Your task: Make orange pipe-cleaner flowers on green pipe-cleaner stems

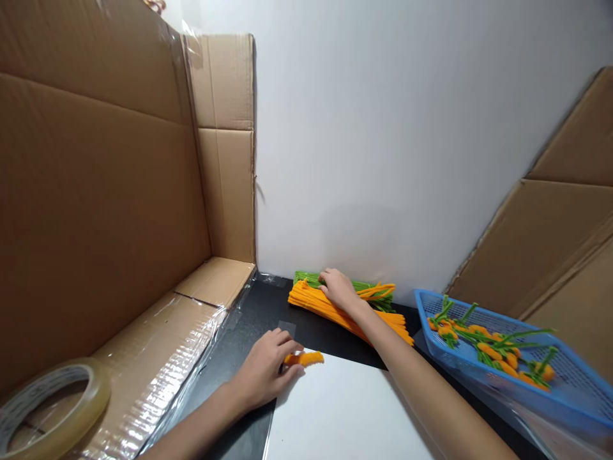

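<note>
My left hand (268,365) is closed on a short folded piece of orange pipe cleaner (312,358), pinched between thumb and fingers over the corner of a white sheet (342,409). The fuzzy orange end sticks out to the right. Farther back, my right hand (338,289) reaches over a bundle of orange pipe cleaners (316,303). Its fingers rest at a bundle of green pipe cleaners (306,276) by the wall, thumb and fingertips a little apart. A few loose orange pipe cleaners (380,291) lie across the green ones, right of this hand.
A blue plastic basket (426,326) on the right holds several orange-and-green pipe cleaner pieces (498,351). A roll of clear tape (98,396) lies at the lower left on cardboard. Cardboard panels (105,166) stand on both sides, with a white wall (407,140) behind.
</note>
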A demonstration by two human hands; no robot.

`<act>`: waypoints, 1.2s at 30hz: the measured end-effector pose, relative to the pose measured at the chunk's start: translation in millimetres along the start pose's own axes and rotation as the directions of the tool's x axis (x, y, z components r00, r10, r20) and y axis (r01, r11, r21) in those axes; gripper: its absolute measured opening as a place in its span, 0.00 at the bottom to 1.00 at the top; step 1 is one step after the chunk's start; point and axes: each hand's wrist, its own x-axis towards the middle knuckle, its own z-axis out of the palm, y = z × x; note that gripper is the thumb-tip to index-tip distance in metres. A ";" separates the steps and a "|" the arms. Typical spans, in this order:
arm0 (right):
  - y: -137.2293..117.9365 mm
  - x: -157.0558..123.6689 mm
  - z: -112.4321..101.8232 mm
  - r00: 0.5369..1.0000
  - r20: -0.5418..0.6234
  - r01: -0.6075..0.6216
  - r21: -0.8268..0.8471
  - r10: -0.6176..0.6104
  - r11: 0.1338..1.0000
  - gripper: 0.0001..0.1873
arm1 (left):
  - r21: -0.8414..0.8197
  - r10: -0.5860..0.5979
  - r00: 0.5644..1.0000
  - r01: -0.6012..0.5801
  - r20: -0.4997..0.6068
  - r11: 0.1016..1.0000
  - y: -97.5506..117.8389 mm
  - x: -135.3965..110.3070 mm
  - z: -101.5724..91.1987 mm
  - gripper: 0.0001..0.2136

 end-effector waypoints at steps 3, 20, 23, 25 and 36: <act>1.0 10.2 5.1 1.000 -0.017 -0.023 0.055 0.024 0.998 0.08 | -0.004 0.005 1.000 -0.005 -0.006 1.000 -0.1 0.4 1.6 0.09; 27.0 11.1 9.3 0.962 -0.247 0.033 0.532 0.118 0.846 0.11 | -0.088 -0.085 0.955 0.062 -0.284 0.994 -5.8 29.9 -4.2 0.10; 24.0 8.0 10.0 0.964 -0.252 0.068 0.537 0.083 0.841 0.08 | 0.024 -0.028 0.941 0.038 -0.337 0.999 -11.6 76.4 -22.1 0.12; 23.8 5.9 9.5 0.966 -0.247 0.080 0.546 0.070 0.834 0.07 | 0.103 -0.011 0.923 0.055 -0.384 0.993 -16.1 114.5 -36.1 0.16; 20.0 5.0 5.0 0.963 -0.265 0.173 0.455 -0.053 0.873 0.17 | 0.386 0.030 0.999 -0.043 0.040 0.921 -19.7 211.5 -73.6 0.06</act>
